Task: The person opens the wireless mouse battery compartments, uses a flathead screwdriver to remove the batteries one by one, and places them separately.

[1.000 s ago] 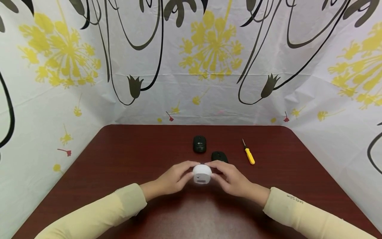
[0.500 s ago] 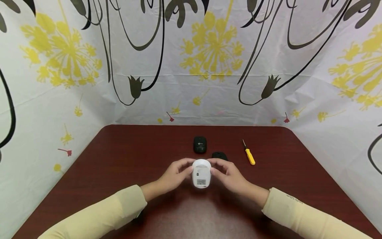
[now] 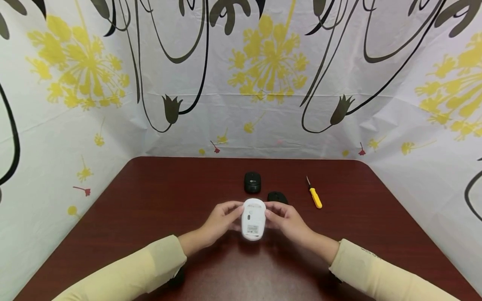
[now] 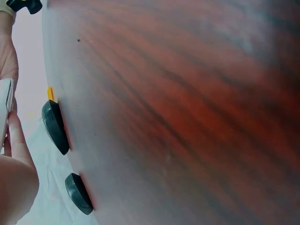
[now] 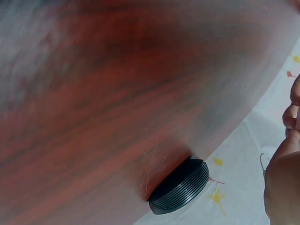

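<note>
You face a white, creased wall covering (image 3: 233, 121) that runs behind the table (image 3: 180, 184) and along both its sides, printed with big yellow flower bursts (image 3: 88, 69), looping dark stems (image 3: 207, 42), tulip-shaped buds (image 3: 172, 109) and small red blossoms (image 3: 216, 149). In front of you, the reddish-brown tabletop has rounded far corners, streaky grain and a pale glare (image 3: 260, 271) near you.

White mouse (image 3: 253, 219), labelled underside facing the viewer, held at its sides between left hand (image 3: 218, 222) and right hand (image 3: 291, 223), over dark red table (image 3: 180, 188). Just beyond the right hand, partly hidden, a black mouse (image 3: 277, 197); a second black mouse (image 3: 252, 182) farther back. Yellow-handled screwdriver (image 3: 315, 197) to the right, tip pointing away.
</note>
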The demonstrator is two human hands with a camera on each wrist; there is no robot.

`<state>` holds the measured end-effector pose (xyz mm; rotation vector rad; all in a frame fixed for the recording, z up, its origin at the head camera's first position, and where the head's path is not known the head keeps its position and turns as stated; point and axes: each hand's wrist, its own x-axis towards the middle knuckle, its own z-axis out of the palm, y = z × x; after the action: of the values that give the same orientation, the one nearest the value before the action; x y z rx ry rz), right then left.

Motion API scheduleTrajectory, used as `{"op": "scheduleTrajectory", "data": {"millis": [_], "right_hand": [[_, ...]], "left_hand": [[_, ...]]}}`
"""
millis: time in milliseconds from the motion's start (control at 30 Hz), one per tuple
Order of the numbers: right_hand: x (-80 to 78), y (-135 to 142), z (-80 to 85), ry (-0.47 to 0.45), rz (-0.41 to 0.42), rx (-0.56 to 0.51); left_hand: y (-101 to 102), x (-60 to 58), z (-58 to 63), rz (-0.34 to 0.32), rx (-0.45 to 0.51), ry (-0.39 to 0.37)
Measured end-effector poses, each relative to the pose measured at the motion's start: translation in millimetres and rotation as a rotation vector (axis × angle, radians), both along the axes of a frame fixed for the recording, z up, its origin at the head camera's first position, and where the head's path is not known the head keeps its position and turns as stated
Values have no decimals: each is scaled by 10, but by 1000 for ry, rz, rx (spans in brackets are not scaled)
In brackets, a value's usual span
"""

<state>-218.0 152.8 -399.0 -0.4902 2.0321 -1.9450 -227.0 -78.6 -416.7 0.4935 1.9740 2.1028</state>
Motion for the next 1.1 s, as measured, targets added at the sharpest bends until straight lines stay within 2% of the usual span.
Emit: {"op": "scheduleTrajectory", "data": {"millis": [233, 367, 467, 767, 1100], "right_hand": [[17, -20, -8, -105, -32, -36], [26, -14, 15, -146, -28, -34], [30, -7, 35, -174, -19, -37], [32, -10, 48, -222, 1, -74], [41, -20, 25, -239, 24, -77]], "left_hand": [[-23, -4, -22, -80, 55, -90], [-30, 13, -31, -140, 72, -123], [-30, 26, -40, -158, 70, -135], [-12, 87, -44, -155, 85, -163], [14, 161, -16, -98, 79, -220]]}}
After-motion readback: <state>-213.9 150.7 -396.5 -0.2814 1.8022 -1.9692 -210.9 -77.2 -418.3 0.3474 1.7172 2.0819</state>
